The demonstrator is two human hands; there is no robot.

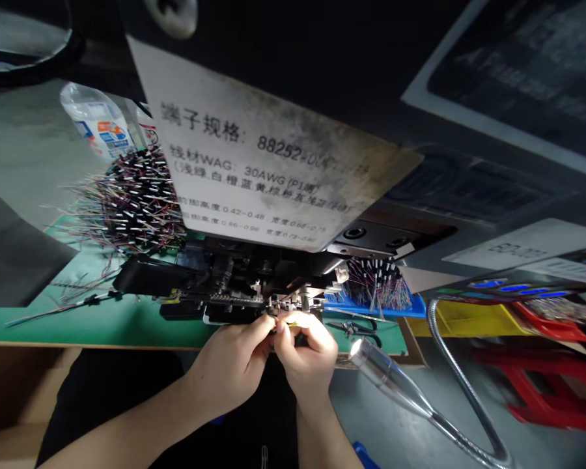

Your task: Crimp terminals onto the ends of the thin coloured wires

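Observation:
My left hand (pixel 237 355) and my right hand (pixel 305 355) meet at the front of a dark terminal crimping machine (pixel 273 277). Both are closed in a pinch, thumb against finger, their tips nearly touching. Between them a thin wire (pixel 293 324) shows as a small yellowish streak; the fingers cover most of it. The fingertips are just below the machine's small metal working parts (pixel 286 305), which a bright light falls on. A white label (pixel 254 150) with printed Chinese text is stuck on the machine body above.
Large wire bundles with pale connector ends (pixel 137 202) lie at left, near a plastic bottle (pixel 95 120). At right are a blue tray (pixel 415 305) of wires, dark-handled pliers (pixel 359 327), a gooseneck lamp (pixel 390 378), a yellow bin (pixel 461 319) and a red stool (pixel 547 381).

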